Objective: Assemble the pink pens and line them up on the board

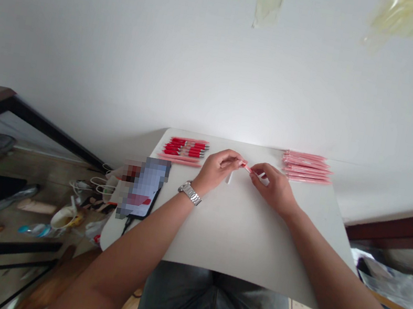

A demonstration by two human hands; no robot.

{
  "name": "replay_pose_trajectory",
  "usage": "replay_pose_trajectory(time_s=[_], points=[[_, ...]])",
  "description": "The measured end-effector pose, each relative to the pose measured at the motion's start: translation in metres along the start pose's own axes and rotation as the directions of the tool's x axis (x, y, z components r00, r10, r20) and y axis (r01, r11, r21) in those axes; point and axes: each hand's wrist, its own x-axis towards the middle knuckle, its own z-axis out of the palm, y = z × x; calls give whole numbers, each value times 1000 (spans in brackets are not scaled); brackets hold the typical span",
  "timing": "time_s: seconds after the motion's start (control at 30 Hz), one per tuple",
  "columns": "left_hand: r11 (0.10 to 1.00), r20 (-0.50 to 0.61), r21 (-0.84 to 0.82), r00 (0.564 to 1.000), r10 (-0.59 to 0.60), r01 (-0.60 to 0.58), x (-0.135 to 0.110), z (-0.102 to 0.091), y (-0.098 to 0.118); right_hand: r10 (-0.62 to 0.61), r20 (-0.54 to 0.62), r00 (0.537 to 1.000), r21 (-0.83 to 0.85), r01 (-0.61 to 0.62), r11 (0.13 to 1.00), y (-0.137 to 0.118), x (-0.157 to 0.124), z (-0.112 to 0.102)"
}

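Note:
Over the middle of the table, my left hand (224, 167) and my right hand (272, 187) pinch a thin pen (247, 168) between them. Red shows at its left end and a pale stretch lies between my fingertips; the rest is hidden by my fingers. Just below my left fingers is a small white strip (230, 179). Red pens (185, 149) lie in a row at the back left, with pink sticks (179, 160) beside them. A stack of pink, pen-like sticks (306, 168) lies at the back right, beyond my right hand.
The white table (239, 240) stands against a wall (223, 61). A phone (147, 192) with a cable lies at its left edge. To the left are a dark table frame (55, 125) and floor clutter, including a white cup (63, 217). Plastic bags (402, 290) lie at right.

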Motion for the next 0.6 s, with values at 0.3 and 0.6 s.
replay_pose_trajectory(time_s=[0.3,0.6], points=[[999,4,38,1000,-6,6,0,-1,-2,-20,-15,1000,-6,20,1000,-1,1,-2],[995,-19,98,1000,21,-19,-2,1,-2,-46,-31,998,-11,46,999,0,1,-2]])
